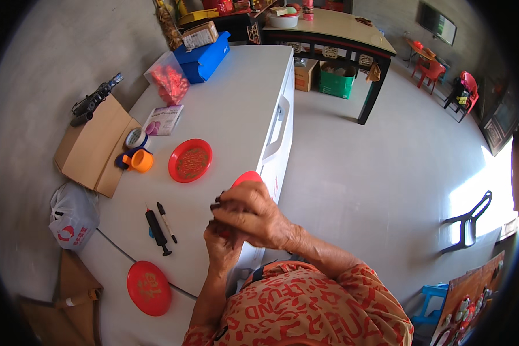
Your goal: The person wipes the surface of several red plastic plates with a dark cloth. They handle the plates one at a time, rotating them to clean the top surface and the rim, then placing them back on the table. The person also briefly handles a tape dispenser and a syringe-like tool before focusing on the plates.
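My right hand (pixel 251 212) lies over my left hand (pixel 222 248), both closed together above the front edge of a white chest freezer (pixel 236 104). A small dark thing shows at their fingertips; what it is I cannot tell. Just behind the hands a red round object (pixel 247 177) peeks out, partly hidden. On the freezer lid lie a red plate (pixel 190 160), a second red plate (pixel 149 288) nearer me, and two dark pens (pixel 161 224).
An orange cup (pixel 139 161), a tape roll (pixel 135 138), a leaflet (pixel 164 119), a bag of red items (pixel 168 81), a blue box (pixel 205 56) and a cardboard box (pixel 95 147) are on the left. A dark table (pixel 334 29) stands behind.
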Demonstrator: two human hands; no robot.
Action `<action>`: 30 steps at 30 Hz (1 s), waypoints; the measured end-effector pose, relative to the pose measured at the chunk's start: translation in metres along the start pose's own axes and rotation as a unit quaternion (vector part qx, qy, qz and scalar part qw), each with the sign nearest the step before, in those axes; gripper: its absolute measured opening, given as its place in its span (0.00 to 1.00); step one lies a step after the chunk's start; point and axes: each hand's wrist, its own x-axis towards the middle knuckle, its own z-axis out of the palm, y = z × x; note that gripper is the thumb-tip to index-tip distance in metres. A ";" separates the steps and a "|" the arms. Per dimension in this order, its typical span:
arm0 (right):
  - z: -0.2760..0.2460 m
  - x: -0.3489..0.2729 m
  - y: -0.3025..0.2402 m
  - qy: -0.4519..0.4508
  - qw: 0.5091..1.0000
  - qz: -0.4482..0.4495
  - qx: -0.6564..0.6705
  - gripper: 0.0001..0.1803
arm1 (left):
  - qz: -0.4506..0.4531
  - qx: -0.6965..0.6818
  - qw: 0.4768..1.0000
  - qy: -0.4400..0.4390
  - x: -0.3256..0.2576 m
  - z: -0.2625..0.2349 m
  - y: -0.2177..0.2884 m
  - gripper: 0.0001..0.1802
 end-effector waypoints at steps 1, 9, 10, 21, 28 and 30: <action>-0.006 0.002 0.003 0.002 0.999 0.031 0.030 0.29 | 0.083 0.196 0.977 -0.027 0.000 -0.003 -0.004 0.20; -0.006 -0.016 0.034 0.105 0.912 0.345 0.195 0.18 | 0.164 0.475 0.864 0.018 -0.007 0.012 0.005 0.09; -0.002 -0.017 0.035 0.114 0.851 0.442 0.260 0.14 | 0.170 0.478 0.861 0.017 -0.006 0.013 0.005 0.09; 0.018 -0.008 -0.006 0.030 0.999 0.021 0.021 0.31 | 0.214 0.298 0.930 0.010 0.002 0.005 0.004 0.15; 0.016 -0.001 0.034 0.033 0.951 0.153 0.267 0.26 | 0.175 0.444 0.876 0.072 -0.015 -0.006 0.016 0.07; 0.015 -0.003 0.049 0.026 0.953 0.150 0.261 0.23 | 0.178 0.454 0.870 0.078 -0.019 -0.005 0.019 0.06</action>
